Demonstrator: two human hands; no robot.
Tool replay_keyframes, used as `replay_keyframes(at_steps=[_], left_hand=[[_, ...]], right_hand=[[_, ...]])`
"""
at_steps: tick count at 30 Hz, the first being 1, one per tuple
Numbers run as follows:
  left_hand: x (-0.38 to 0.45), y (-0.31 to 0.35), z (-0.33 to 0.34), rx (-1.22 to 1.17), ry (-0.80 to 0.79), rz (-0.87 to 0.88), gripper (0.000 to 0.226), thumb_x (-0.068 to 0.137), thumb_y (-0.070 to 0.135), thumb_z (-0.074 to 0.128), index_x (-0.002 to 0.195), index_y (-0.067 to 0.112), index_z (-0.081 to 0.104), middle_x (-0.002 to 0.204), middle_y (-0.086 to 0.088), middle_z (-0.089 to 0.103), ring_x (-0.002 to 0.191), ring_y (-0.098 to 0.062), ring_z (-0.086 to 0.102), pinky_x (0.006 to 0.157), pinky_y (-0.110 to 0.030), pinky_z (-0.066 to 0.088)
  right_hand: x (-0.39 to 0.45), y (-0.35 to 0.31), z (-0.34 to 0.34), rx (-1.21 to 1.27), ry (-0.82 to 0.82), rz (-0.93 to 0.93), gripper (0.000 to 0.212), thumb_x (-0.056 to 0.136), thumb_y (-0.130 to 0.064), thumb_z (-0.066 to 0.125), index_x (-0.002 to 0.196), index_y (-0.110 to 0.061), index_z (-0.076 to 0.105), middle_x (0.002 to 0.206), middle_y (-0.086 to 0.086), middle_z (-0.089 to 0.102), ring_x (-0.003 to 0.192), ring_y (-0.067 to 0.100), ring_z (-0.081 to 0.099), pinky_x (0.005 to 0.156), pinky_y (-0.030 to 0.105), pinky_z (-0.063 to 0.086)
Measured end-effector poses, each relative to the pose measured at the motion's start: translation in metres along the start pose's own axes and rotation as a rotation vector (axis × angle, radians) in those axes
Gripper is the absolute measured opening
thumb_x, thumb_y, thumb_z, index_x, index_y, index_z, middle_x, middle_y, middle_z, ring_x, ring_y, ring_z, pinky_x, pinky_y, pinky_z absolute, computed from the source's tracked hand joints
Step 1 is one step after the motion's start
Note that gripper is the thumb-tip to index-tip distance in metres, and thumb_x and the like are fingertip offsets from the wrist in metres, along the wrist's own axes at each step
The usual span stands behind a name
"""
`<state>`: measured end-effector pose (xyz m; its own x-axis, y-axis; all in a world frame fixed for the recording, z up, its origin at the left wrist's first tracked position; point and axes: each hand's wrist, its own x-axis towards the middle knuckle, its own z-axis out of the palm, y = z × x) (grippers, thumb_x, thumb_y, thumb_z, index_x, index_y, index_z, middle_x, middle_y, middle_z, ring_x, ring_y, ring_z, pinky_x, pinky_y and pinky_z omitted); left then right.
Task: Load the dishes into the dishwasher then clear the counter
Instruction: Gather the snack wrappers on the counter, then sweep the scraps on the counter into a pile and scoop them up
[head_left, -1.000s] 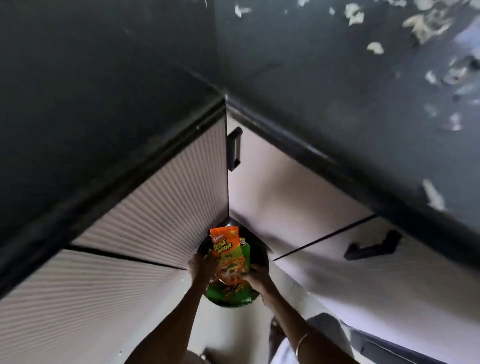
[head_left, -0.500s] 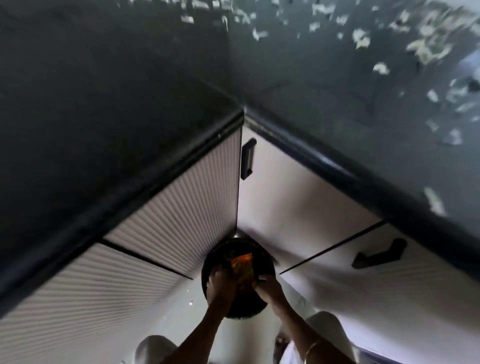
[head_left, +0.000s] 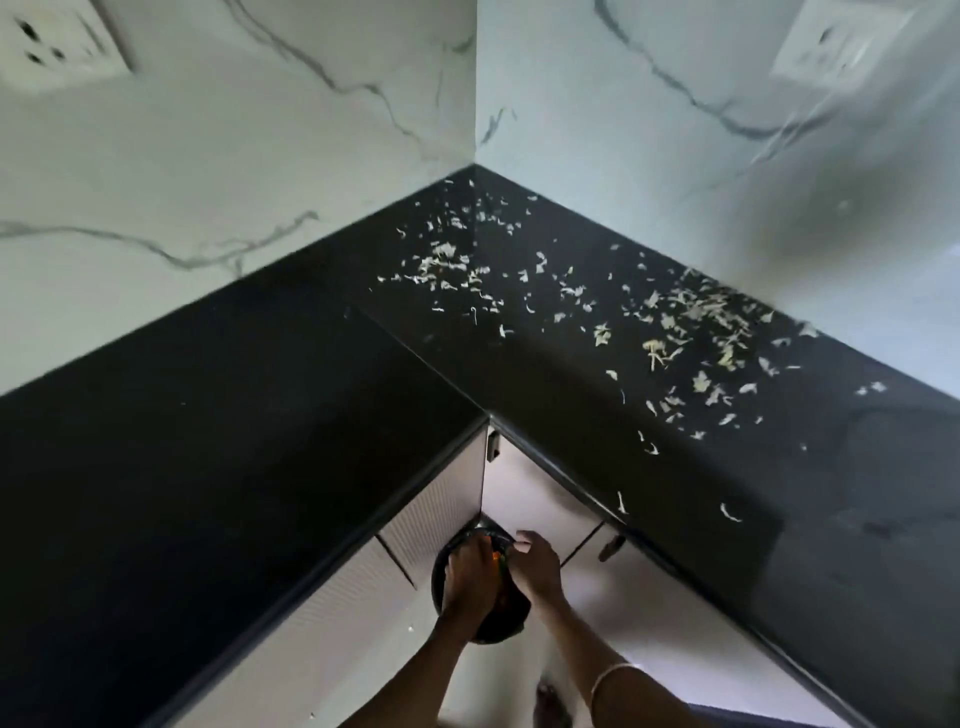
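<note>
On the floor in the corner under the counter stands a round black bin (head_left: 442, 564). Both my hands are over its mouth. My left hand (head_left: 467, 579) reaches down into it, fingers curled on an orange snack packet (head_left: 497, 559), of which only a sliver shows. My right hand (head_left: 537, 566) lies at the bin's right rim with its fingers stretched out. The black L-shaped counter (head_left: 208, 441) carries pale vegetable scraps (head_left: 675, 322) scattered over its corner and right arm.
Pale cabinet doors with dark handles (head_left: 492, 447) (head_left: 610, 546) flank the bin on both sides. White marble walls rise behind the counter, with a socket plate at the top left (head_left: 52, 41) and the top right (head_left: 841, 41). My foot (head_left: 553, 706) is on the floor.
The orange packet that stood above the bin has gone down into it under my hands. The view has lifted, so the counter top and the walls now show.
</note>
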<state>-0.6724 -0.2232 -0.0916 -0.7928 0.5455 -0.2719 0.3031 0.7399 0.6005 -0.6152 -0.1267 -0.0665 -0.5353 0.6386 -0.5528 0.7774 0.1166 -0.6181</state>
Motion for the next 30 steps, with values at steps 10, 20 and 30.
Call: replay_keyframes(at_steps=[10, 20, 30], left_hand=[[-0.023, 0.055, -0.054, -0.298, 0.164, -0.015, 0.043, 0.105, 0.029, 0.030, 0.067, 0.019, 0.047, 0.061, -0.003, 0.054, 0.055, -0.016, 0.056, 0.047, -0.028, 0.044], [-0.033, 0.092, -0.071, -0.374, 0.151, 0.083, 0.037, 0.106, 0.020, 0.033, 0.072, 0.015, 0.047, 0.058, 0.005, 0.043, 0.052, -0.007, 0.044, 0.043, -0.012, 0.032], [0.003, 0.121, -0.058, -0.331, 0.070, 0.276, 0.043, 0.106, 0.033, 0.032, 0.139, 0.013, 0.051, 0.136, -0.006, 0.059, 0.128, -0.020, 0.054, 0.106, -0.034, 0.046]], right_hand=[[-0.054, -0.046, -0.045, 0.125, 0.202, -0.136, 0.036, 0.096, -0.008, 0.050, 0.132, -0.006, 0.058, 0.133, 0.011, 0.061, 0.121, 0.023, 0.059, 0.100, 0.026, 0.045], [-0.076, -0.016, -0.081, 0.184, 0.530, -0.176, 0.043, 0.093, 0.006, 0.044, 0.125, -0.016, 0.061, 0.129, 0.003, 0.063, 0.120, 0.017, 0.058, 0.093, 0.024, 0.046], [-0.067, 0.003, -0.121, 0.074, 0.618, -0.268, 0.046, 0.089, 0.006, 0.049, 0.131, -0.013, 0.055, 0.127, 0.007, 0.058, 0.115, 0.018, 0.054, 0.092, 0.024, 0.047]])
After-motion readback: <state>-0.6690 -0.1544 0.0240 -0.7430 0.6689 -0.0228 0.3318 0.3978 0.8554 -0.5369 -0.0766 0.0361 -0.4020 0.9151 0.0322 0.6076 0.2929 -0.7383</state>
